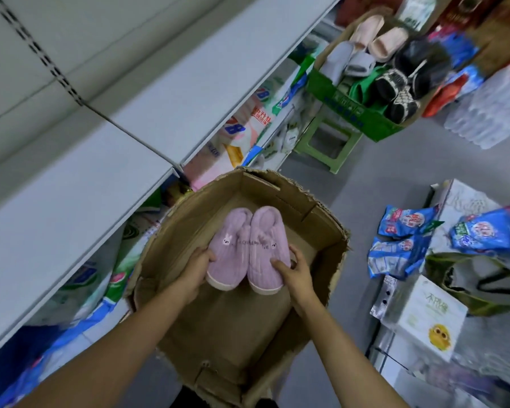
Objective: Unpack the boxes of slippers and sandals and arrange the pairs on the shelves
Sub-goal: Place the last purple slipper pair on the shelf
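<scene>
A pair of pink plush slippers (248, 248) with small rabbit faces lies side by side inside a large open cardboard box (324, 228), toes pointing toward me. My left hand (196, 267) grips the left slipper's outer side. My right hand (295, 267) grips the right slipper's outer side near the toe. Nothing else shows inside the box. A bare grey shelf (80, 187) runs along the left, level with the box's rim.
A green carton (351, 110) with several pink, grey, green and black slippers rests on a green stool (327, 145) at the back. Packaged goods fill the lower shelves on the left. Blue packets (401, 240) and white boxes lie on the right; grey floor lies between.
</scene>
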Action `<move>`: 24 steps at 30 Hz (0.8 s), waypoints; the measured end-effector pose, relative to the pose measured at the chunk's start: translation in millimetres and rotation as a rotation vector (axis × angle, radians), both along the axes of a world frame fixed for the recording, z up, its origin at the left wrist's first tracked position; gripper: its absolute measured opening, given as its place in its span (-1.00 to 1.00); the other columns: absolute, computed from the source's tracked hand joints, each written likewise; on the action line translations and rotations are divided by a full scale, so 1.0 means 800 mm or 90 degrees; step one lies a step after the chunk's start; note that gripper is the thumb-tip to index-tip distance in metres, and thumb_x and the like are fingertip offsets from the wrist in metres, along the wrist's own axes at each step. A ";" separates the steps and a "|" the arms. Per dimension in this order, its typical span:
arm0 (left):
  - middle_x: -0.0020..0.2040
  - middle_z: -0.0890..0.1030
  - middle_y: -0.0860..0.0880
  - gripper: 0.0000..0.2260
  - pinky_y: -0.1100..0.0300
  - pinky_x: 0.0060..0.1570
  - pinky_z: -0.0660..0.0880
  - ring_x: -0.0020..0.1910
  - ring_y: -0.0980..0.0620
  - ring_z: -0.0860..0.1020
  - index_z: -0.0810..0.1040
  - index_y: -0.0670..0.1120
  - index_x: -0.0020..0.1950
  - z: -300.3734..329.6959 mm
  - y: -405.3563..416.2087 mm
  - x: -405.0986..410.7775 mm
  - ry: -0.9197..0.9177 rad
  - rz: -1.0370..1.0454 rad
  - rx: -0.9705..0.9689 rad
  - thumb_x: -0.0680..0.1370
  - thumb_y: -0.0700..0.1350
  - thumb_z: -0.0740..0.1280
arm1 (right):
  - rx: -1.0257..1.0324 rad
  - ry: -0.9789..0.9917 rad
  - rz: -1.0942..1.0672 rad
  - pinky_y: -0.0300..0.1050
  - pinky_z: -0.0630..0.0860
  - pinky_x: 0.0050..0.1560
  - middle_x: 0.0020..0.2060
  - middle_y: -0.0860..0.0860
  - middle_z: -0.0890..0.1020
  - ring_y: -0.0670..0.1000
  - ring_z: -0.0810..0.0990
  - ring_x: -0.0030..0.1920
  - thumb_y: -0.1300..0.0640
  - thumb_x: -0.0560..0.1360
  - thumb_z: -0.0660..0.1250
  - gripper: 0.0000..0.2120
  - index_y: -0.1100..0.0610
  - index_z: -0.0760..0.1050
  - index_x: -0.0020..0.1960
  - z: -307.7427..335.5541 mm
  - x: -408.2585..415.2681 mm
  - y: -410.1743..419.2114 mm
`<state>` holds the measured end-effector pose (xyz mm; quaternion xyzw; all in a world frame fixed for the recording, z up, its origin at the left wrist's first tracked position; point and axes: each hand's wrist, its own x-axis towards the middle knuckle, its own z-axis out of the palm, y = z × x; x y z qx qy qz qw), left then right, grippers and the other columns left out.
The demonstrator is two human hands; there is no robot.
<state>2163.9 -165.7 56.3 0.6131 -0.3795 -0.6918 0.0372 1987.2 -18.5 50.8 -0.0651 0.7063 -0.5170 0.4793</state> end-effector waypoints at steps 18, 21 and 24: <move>0.11 0.58 -0.01 -0.62 0.39 -0.25 0.53 -0.01 0.10 0.58 0.40 -0.05 0.37 0.320 0.183 0.066 0.170 0.156 -0.389 0.59 -0.31 0.31 | -0.314 0.161 0.192 0.12 0.59 0.20 0.20 0.07 0.64 0.06 0.65 0.17 0.27 0.45 0.50 -0.46 0.08 0.43 0.37 0.302 0.005 0.091; 0.23 0.60 -0.14 -0.56 0.20 -0.06 0.57 0.09 -0.05 0.63 0.41 0.01 0.38 0.355 0.202 0.099 0.173 0.169 -0.444 0.56 -0.27 0.40 | -0.375 0.157 0.216 0.04 0.61 0.17 0.17 0.09 0.66 0.05 0.66 0.15 0.29 0.44 0.49 -0.46 0.04 0.43 0.36 0.343 0.027 0.099; 0.16 0.63 -0.22 -0.57 0.15 -0.14 0.61 0.01 -0.11 0.66 0.41 0.01 0.36 0.390 0.224 0.133 0.177 0.202 -0.475 0.56 -0.28 0.40 | -0.411 0.148 0.243 -0.05 0.62 0.13 0.13 0.05 0.67 -0.01 0.67 0.10 0.30 0.44 0.50 -0.49 -0.10 0.46 0.26 0.376 0.054 0.106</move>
